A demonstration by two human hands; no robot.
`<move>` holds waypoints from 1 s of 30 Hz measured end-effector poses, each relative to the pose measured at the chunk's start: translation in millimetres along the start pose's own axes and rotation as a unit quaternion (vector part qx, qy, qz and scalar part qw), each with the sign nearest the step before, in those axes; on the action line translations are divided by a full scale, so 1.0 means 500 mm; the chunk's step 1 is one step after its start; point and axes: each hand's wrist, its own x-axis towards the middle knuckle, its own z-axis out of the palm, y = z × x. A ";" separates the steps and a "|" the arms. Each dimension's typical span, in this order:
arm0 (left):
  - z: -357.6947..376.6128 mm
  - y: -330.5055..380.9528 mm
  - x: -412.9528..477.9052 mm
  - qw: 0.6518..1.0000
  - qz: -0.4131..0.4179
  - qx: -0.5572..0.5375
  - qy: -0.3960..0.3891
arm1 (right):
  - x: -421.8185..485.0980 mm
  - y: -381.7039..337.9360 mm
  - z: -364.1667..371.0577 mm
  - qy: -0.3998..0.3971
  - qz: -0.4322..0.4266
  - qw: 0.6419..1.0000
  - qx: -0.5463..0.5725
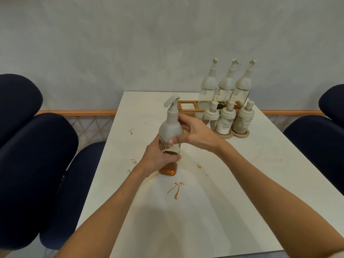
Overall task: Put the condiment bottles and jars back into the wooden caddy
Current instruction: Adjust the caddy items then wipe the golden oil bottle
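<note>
Now, looking down from my head camera, I am holding the amber sauce bottle [170, 127] with both hands. It is standing upright, its base on the white table [204, 211] as far as I can tell, near the middle and outside the wooden caddy [179, 105], which is sitting further back and to the right. My left hand [158, 159] is wrapping its fingers round the lower glass body, and my right hand [197, 135] is curling thumb and fingers round the grey shoulder under the spout. Three tall bottles [226, 84] are already standing in the caddy's back row and three small jars [226, 120] in its front row. One square slot at the left end of the back row is showing empty, so I am judging the task nearly done, with this bottle the only piece I can see outside. Brown sauce smears [176, 189] are marking the tabletop around it.
</note>
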 end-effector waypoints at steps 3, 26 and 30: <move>0.008 -0.003 0.000 1.000 0.001 0.009 0.027 | -0.011 -0.001 0.019 0.057 -0.017 0.998 -0.018; -0.003 0.002 -0.009 0.999 0.009 -0.026 -0.032 | 0.000 0.001 0.072 0.099 0.019 0.995 0.006; 0.011 -0.001 -0.014 1.000 0.007 -0.025 0.013 | -0.003 0.002 0.088 0.161 0.020 0.987 0.017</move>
